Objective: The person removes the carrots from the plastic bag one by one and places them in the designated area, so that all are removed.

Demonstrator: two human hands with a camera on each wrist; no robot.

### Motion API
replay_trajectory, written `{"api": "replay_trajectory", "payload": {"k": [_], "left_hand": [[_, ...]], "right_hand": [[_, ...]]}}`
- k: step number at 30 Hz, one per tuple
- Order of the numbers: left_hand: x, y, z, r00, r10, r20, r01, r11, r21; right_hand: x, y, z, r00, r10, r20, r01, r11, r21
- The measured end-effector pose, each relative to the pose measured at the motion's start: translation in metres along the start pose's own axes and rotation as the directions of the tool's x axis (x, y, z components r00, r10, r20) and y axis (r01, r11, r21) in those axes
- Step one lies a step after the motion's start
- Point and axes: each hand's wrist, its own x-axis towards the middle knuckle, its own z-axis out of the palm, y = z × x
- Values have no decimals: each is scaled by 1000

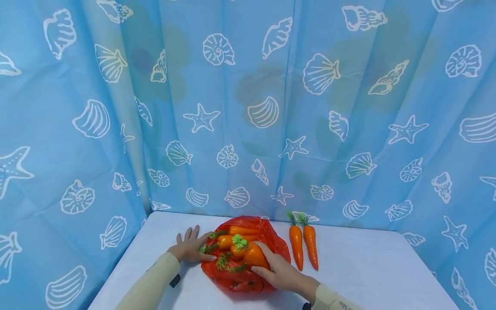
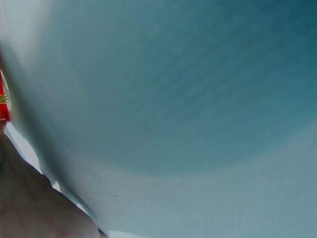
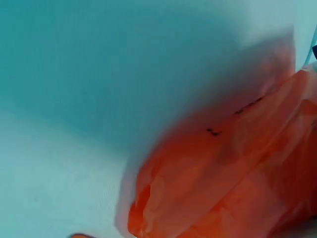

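A red plastic bag (image 1: 249,284) lies on the white table with its mouth spread open. Inside it are several carrots (image 1: 242,231) with green tops (image 1: 222,261). My right hand (image 1: 280,270) grips a round orange fruit (image 1: 255,255) at the bag's right side, thumb below and fingers over it. At the left rim, my left hand (image 1: 192,248) has its fingers spread, and its thumb lies over the bag's edge. The left wrist view catches part of that hand (image 2: 39,198) and a sliver of red. Crumpled bag film (image 3: 223,168) fills the right wrist view's lower right.
Two carrots (image 1: 296,245) with leafy tops lie side by side on the table (image 1: 360,267), right of the bag. A blue curtain (image 1: 240,86) with white shell prints hangs behind the table and along both sides.
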Motion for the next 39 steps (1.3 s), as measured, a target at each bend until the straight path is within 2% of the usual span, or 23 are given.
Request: {"api": "replay_trajectory", "payload": {"k": [9, 14, 18, 23, 26, 30, 34, 39], "left_hand": [[-3, 4, -4, 1000, -3, 11, 3, 1000, 6], [-1, 4, -6, 1000, 8, -5, -8, 1000, 11], [0, 4, -5, 1000, 8, -7, -8, 1000, 14], [2, 3, -2, 1000, 10, -3, -10, 1000, 3], [2, 2, -1, 1000, 11, -6, -11, 1000, 5], [2, 1, -2, 1000, 12, -4, -12, 1000, 15], [1, 1, -1, 1000, 1, 14, -1, 1000, 17], [1, 0, 0, 1000, -8, 16, 8, 1000, 19]], "right_hand": [[1, 5, 0, 999, -47, -8, 45, 993, -107], [2, 7, 1, 1000, -6, 8, 6, 998, -64], [0, 12, 4, 997, 44, 59, -41, 998, -54], [1, 20, 12, 993, 1, 119, 9, 997, -83], [3, 21, 14, 994, -25, 111, 36, 994, -103], [5, 17, 15, 998, -24, 57, 31, 990, -136], [7, 9, 13, 999, -38, 15, 39, 994, -107], [10, -2, 15, 998, -53, 14, 54, 997, -47]]}}
